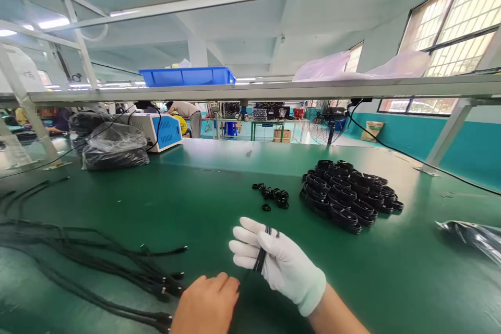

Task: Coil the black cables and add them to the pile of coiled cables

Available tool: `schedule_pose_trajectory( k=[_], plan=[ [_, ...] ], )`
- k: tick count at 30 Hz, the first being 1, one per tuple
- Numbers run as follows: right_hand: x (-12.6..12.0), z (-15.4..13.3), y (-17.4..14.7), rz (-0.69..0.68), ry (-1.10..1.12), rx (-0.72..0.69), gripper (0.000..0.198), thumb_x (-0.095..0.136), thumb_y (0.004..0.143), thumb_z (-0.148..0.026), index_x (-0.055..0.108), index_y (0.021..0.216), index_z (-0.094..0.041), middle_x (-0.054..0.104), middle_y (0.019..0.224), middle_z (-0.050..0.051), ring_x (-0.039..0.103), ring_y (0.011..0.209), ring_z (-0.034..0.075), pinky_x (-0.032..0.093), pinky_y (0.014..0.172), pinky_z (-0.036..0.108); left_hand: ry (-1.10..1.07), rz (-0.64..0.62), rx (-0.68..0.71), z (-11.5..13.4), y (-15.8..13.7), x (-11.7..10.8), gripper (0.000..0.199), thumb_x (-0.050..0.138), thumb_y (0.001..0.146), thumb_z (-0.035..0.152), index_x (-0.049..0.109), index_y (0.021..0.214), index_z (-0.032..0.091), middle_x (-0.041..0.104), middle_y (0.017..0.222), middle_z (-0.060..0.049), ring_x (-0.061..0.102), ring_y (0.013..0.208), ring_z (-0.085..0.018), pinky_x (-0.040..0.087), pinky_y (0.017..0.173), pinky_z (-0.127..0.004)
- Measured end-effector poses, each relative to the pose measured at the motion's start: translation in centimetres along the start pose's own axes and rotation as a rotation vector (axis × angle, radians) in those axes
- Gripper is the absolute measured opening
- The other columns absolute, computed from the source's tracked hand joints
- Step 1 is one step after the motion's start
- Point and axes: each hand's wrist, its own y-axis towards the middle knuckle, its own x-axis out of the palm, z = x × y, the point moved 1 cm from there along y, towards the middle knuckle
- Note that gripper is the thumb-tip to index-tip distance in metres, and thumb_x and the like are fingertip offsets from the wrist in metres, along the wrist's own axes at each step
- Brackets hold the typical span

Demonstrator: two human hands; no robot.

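Observation:
In a white glove, my right hand point(279, 263) is palm up, with its thumb pressing a black cable point(260, 260) looped across the palm. My left hand point(209, 300), bare, is closed just to the left of it; a dark strand seems to run from the loops into its fingers, though its grip is partly hidden. Beyond the glove lies a small heap of black rings point(276, 195). A pile of coiled black cables point(346, 193) sits to its right. Loose, straight cables point(97, 255) with metal-tipped plugs spread over the left side of the green table point(203, 198).
At the back left stand a plastic-wrapped dark bundle point(117, 146) and a blue-and-white machine point(156, 130). A shelf point(266, 91) spans overhead, bearing a blue tray point(188, 77). A clear plastic bag point(475, 237) lies at the right edge. Behind the table are a fan point(329, 120) and a standing person point(190, 115).

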Motion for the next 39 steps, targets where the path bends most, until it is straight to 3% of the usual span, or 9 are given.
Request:
schedule_pose_trajectory(
  k=[4,9,14,17,23,28,31,34,39],
  plan=[
    [-0.8,1.2,-0.2,0.162,-0.215,0.103,0.049,0.077,0.063,-0.031,0.059,0.105,-0.014,0.063,0.098,0.010,0.059,0.086,0.019,0.039,0.084,0.039,0.020,0.018,0.033,1.6,0.9,-2.7,0.022,0.044,0.082,0.009,0.060,0.073,0.021,0.065,0.073,0.000,0.059,0.063,-0.018,0.037,0.059,-0.028],
    [-0.6,2.7,-1.1,-0.163,-0.218,0.375,0.039,0.075,0.066,-0.031,0.063,0.095,-0.007,0.059,0.076,0.007,0.057,0.070,0.016,0.040,0.073,0.036,-0.396,-0.095,0.004,-1.3,3.0,-6.4,0.003,0.061,0.072,0.022,0.060,0.070,0.021,0.063,0.070,0.005,0.056,0.065,-0.014,0.035,0.057,-0.023],
    [-0.2,3.7,-1.5,-0.311,0.014,0.541,0.031,0.076,0.062,-0.024,0.059,0.084,-0.009,0.051,0.065,0.001,0.053,0.063,0.013,0.037,0.066,0.031,-0.948,-0.256,-0.117,-3.3,3.9,-4.2,0.015,0.068,0.064,0.028,0.062,0.070,0.016,0.062,0.063,0.005,0.055,0.060,-0.011,0.039,0.053,-0.018],
    [0.8,3.8,-1.1,-0.320,0.118,0.487,0.031,0.077,0.058,-0.020,0.048,0.069,-0.014,0.040,0.060,-0.004,0.042,0.057,0.009,0.027,0.057,0.024,-0.892,-0.166,-0.161,-3.0,3.6,-2.1,0.021,0.047,0.080,0.028,0.062,0.075,0.014,0.064,0.069,0.000,0.056,0.065,-0.013,0.042,0.056,-0.020],
    [2.5,3.1,0.0,-0.211,0.179,0.176,0.040,0.079,0.057,-0.031,0.043,0.069,-0.017,0.028,0.064,-0.005,0.027,0.057,0.008,0.016,0.055,0.025,-0.525,-0.006,-0.246,-3.8,2.4,-1.4,0.027,0.036,0.082,0.016,0.063,0.078,0.020,0.065,0.079,-0.002,0.057,0.078,-0.020,0.039,0.075,-0.032],
    [1.3,2.1,0.0,-0.111,0.154,0.064,0.027,0.074,0.064,-0.028,0.052,0.076,-0.018,0.045,0.067,-0.003,0.040,0.061,0.011,0.028,0.057,0.026,-0.278,-0.085,-0.186,-3.0,2.0,-1.4,0.030,0.030,0.090,0.022,0.060,0.083,0.023,0.067,0.084,-0.001,0.062,0.080,-0.019,0.039,0.073,-0.029],
    [0.0,1.3,0.0,0.021,0.079,0.003,0.033,0.074,0.067,-0.030,0.059,0.095,-0.020,0.061,0.092,0.003,0.056,0.085,0.018,0.040,0.075,0.034,-0.313,-0.131,-0.224,-1.1,1.5,-1.4,0.031,0.029,0.093,0.024,0.060,0.086,0.024,0.069,0.083,-0.001,0.065,0.076,-0.019,0.039,0.064,-0.025],
    [-0.9,0.9,0.1,0.133,0.033,-0.027,0.046,0.074,0.067,-0.032,0.058,0.108,-0.019,0.060,0.114,0.008,0.055,0.106,0.024,0.037,0.094,0.042,-0.225,-0.132,-0.290,0.5,0.8,-1.6,0.033,0.028,0.093,0.020,0.060,0.089,0.024,0.069,0.084,-0.002,0.065,0.072,-0.020,0.038,0.060,-0.026],
    [-1.5,1.4,0.3,0.253,-0.057,0.007,0.049,0.074,0.067,-0.033,0.058,0.110,-0.016,0.060,0.116,0.013,0.058,0.105,0.027,0.037,0.096,0.045,-0.058,-0.033,-0.198,2.0,-0.1,-1.0,0.030,0.033,0.089,0.011,0.059,0.078,0.022,0.066,0.073,0.000,0.063,0.066,-0.019,0.038,0.064,-0.030]
  ],
)
